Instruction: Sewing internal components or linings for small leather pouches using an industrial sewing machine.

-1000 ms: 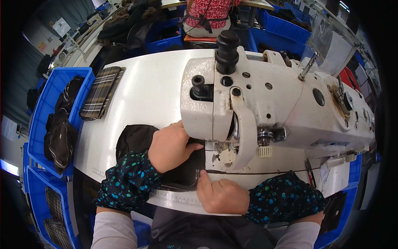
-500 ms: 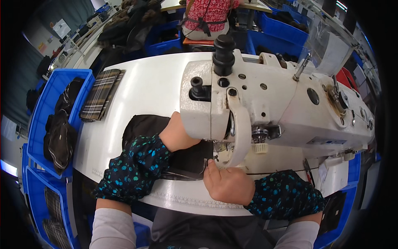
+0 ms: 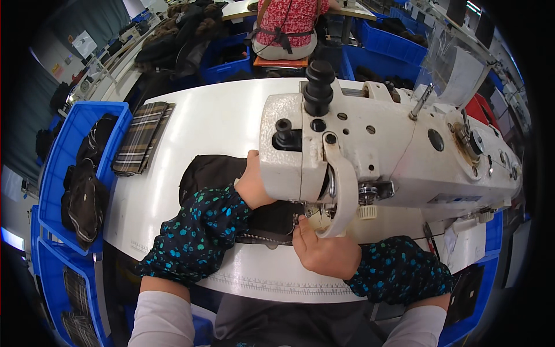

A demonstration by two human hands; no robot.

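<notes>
From the head camera, a piece of dark brown, nearly black fabric (image 3: pixel 211 173) is lying flat on the white table (image 3: pixel 214 118), its near right part reaching in just beside the needle area of the sewing machine (image 3: pixel 404 141). The cloth is looking matte and soft, its far left corner rounding off and showing slight creases. Along its near edge, a zipper (image 3: pixel 263 238) is running with silvery metal teeth catching the light, then bending upward at the right corner.

Here's the left hand (image 3: pixel 254 184), reaching across the fabric beside the machine's head; its fingers are hiding behind the casing, so whether they're gripping or lying loose, I can't tell. And the right hand (image 3: pixel 326 255) is sitting at the zipper's corner, index finger pointing forward with its tip touching the edge, the others bending inward; the thumb is staying out of sight, so I can't tell whether it's pinching the cloth.

Over on the left, folded plaid cloth (image 3: pixel 139 139) is lying beside a blue bin (image 3: pixel 51 194) holding dark pouches (image 3: pixel 87 202).
</notes>
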